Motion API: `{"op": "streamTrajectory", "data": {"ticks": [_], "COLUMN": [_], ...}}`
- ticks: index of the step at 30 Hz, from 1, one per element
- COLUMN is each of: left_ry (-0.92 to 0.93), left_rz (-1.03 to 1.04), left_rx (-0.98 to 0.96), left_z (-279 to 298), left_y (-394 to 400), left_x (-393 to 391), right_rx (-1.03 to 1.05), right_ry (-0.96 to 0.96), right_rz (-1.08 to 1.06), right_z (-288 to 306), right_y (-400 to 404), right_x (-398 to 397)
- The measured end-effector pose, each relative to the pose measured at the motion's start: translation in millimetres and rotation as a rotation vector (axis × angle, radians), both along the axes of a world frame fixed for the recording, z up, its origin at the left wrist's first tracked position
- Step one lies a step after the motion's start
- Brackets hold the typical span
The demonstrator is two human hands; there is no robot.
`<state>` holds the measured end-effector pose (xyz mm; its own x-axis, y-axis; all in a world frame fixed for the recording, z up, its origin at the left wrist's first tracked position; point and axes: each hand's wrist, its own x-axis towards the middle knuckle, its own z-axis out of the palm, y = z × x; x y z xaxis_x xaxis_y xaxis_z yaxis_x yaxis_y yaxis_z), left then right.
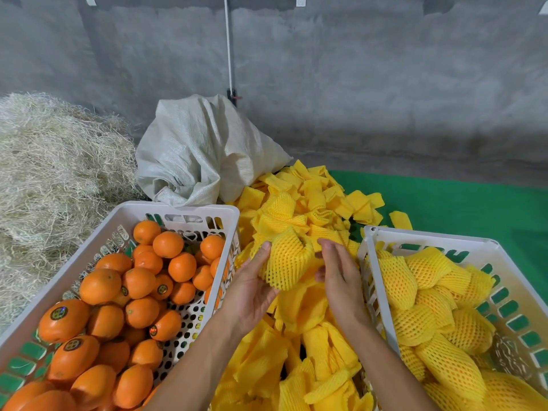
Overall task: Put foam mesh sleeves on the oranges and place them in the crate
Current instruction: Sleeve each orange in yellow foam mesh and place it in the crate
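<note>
- Holding a sleeved orange (286, 264) between both hands, above the pile of loose yellow mesh sleeves (305, 330).
- The left hand (252, 287) cups it from below, fingers straight along its side.
- The right hand (338, 275) lies against its other side, fingers relaxed and close together.
- Bare oranges (139, 292) fill the left crate (175, 207).
- Sleeved oranges (430, 310) lie in the right crate (430, 236).
</note>
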<state>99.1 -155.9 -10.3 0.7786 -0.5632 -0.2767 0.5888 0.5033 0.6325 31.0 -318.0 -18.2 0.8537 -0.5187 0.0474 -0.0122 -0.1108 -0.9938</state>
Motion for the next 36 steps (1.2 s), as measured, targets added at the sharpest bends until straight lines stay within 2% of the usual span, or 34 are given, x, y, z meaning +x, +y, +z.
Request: {"op": "streamTrajectory", "data": {"ticks": [2, 5, 10, 14, 16, 20, 24, 29, 32, 36], "left_ry": [-0.060, -0.097, -0.072, -0.124, -0.146, -0.212, -0.297, -0.396, -0.527, -0.606], "left_rz": [0.024, 0.040, 0.139, 0.163, 0.144, 0.090, 0.049, -0.116, -0.068, 0.005], "left_rx": [0.058, 0.113, 0.197, 0.258, 0.274, 0.284, 0.405, 0.477, 0.564, 0.546], "left_z": [0, -2, -12, -14, -11, -5, 2, -3, -6, -8], "left_y": [1, 3, 1, 0, 0, -3, -3, -6, -9, -11], "left_x": [0, -1, -1, -2, -5, -9, -11, -16, -20, -23], "right_rx": [-0.137, -0.277, -0.158, -0.036, -0.065, -0.252, -0.350, -0.342, -0.318, -0.215], "right_ry": [-0.176, -0.194, -0.079, -0.006, -0.010, -0.025, -0.022, 0.022, 0.042, 0.080], "right_rz": [0.067, 0.141, 0.133, 0.088, 0.053, 0.019, -0.160, -0.265, -0.260, -0.172], "right_z": [5, 3, -6, -9, -11, -13, -13, -14, -14, -10], "right_y": [0, 6, 3, 2, -1, 0, 0, -12, -14, -11], "right_x": [-2, 2, 4, 5, 4, 2, 3, 3, 3, 1]}}
